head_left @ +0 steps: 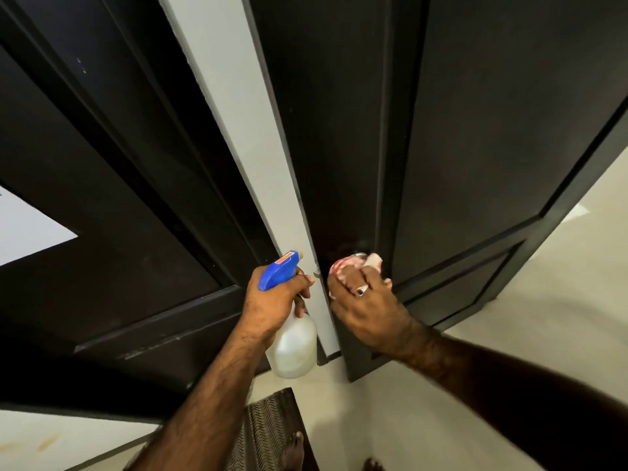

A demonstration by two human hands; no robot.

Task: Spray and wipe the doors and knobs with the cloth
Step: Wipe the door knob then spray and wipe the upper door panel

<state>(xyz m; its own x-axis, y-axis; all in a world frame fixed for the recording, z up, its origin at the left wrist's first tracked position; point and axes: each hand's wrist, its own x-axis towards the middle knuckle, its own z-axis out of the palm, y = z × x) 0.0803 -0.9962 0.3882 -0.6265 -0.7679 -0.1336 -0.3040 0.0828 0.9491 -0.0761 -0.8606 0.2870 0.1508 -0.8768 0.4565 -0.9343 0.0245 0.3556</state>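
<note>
Dark-panelled door (pixel 492 113), right of centre: right hand (pixel 367 300) curls its fingers (pixel 343 283), pressing a pink-and-white cloth (pixel 346 265) there; left hand (pixel 275 297) grips a blue-topped white plastic spray bottle (pixel 292 348).

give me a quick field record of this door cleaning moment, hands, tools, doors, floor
left hand: grips spray bottle, blue trigger head up
right hand: presses pink-and-white cloth around the knob on right door
knob: mostly hidden under the cloth
left door: dark, panelled
between doors: pale wall strip
floor: patterned mat, bare toes at its edge
</note>
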